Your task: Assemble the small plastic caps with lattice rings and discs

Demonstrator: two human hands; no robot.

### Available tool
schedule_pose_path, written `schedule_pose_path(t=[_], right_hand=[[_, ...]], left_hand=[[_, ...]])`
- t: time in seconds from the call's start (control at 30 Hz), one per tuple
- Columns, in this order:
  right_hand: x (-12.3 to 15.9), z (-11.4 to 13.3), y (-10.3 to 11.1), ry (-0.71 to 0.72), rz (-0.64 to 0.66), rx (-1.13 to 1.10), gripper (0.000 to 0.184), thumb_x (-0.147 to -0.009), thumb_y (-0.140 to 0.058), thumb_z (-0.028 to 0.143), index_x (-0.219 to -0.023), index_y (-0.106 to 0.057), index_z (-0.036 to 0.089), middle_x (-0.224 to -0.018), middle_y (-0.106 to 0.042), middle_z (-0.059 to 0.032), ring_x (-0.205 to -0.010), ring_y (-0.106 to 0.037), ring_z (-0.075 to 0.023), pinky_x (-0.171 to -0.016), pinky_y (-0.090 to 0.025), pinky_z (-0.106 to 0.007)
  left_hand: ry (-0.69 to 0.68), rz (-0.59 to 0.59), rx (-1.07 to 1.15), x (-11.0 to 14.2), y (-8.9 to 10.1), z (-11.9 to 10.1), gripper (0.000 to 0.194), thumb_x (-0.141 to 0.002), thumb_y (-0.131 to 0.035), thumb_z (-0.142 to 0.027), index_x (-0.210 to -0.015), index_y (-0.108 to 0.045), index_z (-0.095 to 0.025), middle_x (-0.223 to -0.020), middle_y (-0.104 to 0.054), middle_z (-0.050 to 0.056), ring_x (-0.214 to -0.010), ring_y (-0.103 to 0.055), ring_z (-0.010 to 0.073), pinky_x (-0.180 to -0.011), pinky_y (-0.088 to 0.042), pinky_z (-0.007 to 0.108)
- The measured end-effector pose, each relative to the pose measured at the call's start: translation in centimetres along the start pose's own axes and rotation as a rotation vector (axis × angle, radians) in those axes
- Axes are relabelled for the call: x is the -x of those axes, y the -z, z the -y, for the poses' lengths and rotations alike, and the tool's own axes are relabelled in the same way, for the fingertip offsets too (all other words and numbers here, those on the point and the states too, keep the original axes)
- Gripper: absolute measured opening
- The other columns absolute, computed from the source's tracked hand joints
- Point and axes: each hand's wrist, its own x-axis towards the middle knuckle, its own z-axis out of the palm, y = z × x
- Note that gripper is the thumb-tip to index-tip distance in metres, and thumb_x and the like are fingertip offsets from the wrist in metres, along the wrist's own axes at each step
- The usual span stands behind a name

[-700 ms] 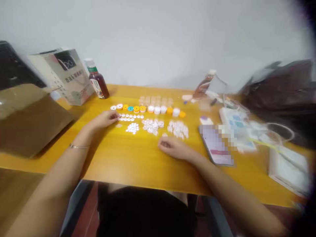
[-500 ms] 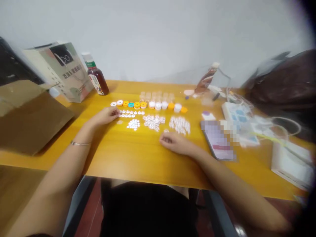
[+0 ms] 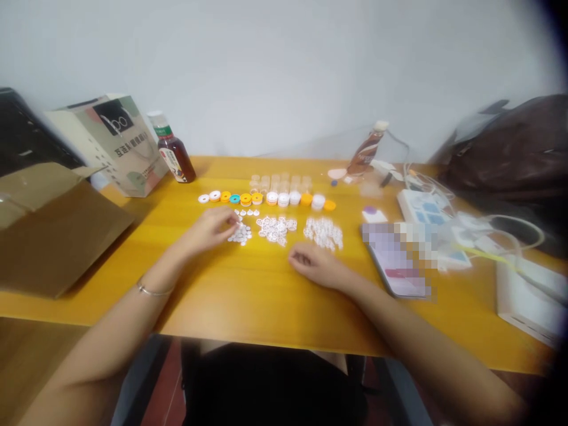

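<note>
My left hand [image 3: 212, 228] has its thumb and fingertips pinched together over the top of a pile of small pale discs [image 3: 241, 235]. Anything between those fingertips is too small to make out. Just behind the fingers lies a short row of small white knobbed pieces [image 3: 249, 212], partly covered by the hand. My right hand [image 3: 316, 264] rests on the table with curled fingers, and nothing shows in them. Beyond it is a heap of small whitish pieces [image 3: 323, 233]. Between the hands sits a pile of white openwork rings [image 3: 276, 229].
A row of white, orange and teal caps [image 3: 245, 200] runs behind the piles, with clear little cups [image 3: 284, 181] farther back. Two drink bottles, one dark [image 3: 177, 155] and one brown [image 3: 369, 151], stand near the wall. A cardboard box [image 3: 66, 231] is left; a phone [image 3: 399, 263] and cables lie right.
My left hand has moved right and a little nearer, from the left end of the knobbed rows to the disc pile. My right hand stays in place. The view has tipped slightly upward.
</note>
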Motion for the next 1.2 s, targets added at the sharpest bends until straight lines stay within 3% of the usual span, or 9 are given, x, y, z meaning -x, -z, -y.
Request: schedule_pose_path(t=[0.13,0.23,0.5,0.93,1.07,1.2], right_hand=[[-0.2,-0.2,-0.2,-0.023,-0.031,-0.022,0.011,-0.08,-0.044,0.017,-0.072,-0.053,0.017,-0.065,-0.051,0.0011,-0.057,-0.045,-0.0103,-0.053,-0.035,-0.022],[-0.3,-0.4,-0.5,-0.032,-0.049,-0.053,0.01,-0.08,-0.045,0.017,-0.074,-0.053,0.017,-0.063,-0.05,0.0017,-0.055,-0.043,-0.0104,-0.052,-0.034,-0.022],[-0.5,-0.8,-1.1,-0.044,-0.058,-0.12,0.008,-0.076,-0.046,0.015,-0.079,-0.053,0.018,-0.06,-0.047,0.0036,-0.053,-0.041,-0.0098,-0.049,-0.032,-0.022],[-1.1,-0.9,-1.5,-0.046,-0.114,-0.158,0.009,-0.075,-0.045,0.014,-0.075,-0.053,0.018,-0.059,-0.045,0.0046,-0.051,-0.038,-0.0092,-0.048,-0.031,-0.021],[-0.8,-0.6,-1.2,-0.077,-0.117,-0.163,0.008,-0.078,-0.045,0.016,-0.077,-0.053,0.018,-0.061,-0.046,0.0034,-0.052,-0.04,-0.0094,-0.049,-0.033,-0.021],[-0.5,-0.5,-0.9,-0.086,-0.107,-0.162,0.009,-0.079,-0.045,0.019,-0.078,-0.053,0.018,-0.063,-0.048,0.0022,-0.054,-0.042,-0.0101,-0.05,-0.035,-0.022]], left_hand=[[-0.155,0.158,0.069,0.0,-2.9,-4.1,0.014,-0.086,-0.046,-0.027,-0.087,-0.057,-0.018,-0.08,-0.06,0.002,-0.075,-0.054,0.0134,-0.072,-0.041,0.028],[-0.186,0.206,0.082,0.1,-4.4,-5.5,0.013,-0.085,-0.047,-0.026,-0.085,-0.057,-0.018,-0.076,-0.059,0.002,-0.073,-0.053,0.0136,-0.073,-0.039,0.03],[-0.106,0.187,0.177,-0.1,-6.1,-5.7,0.012,-0.086,-0.047,-0.023,-0.087,-0.057,-0.017,-0.074,-0.056,0.002,-0.069,-0.05,0.0118,-0.066,-0.04,0.025],[-0.087,0.157,0.234,-0.5,-6.2,-5.8,0.013,-0.085,-0.049,-0.028,-0.086,-0.057,-0.017,-0.073,-0.057,0.001,-0.066,-0.051,0.0115,-0.062,-0.041,0.024],[-0.07,-0.011,0.168,-0.6,-4.2,-4.3,0.019,-0.084,-0.051,-0.034,-0.093,-0.057,-0.019,-0.082,-0.061,0.004,-0.076,-0.055,0.0144,-0.072,-0.044,0.029],[0.109,-0.296,0.023,-0.4,-0.7,0.8,0.02,-0.084,-0.047,-0.032,-0.096,-0.057,-0.018,-0.085,-0.061,0.005,-0.079,-0.056,0.0154,-0.078,-0.044,0.031]])
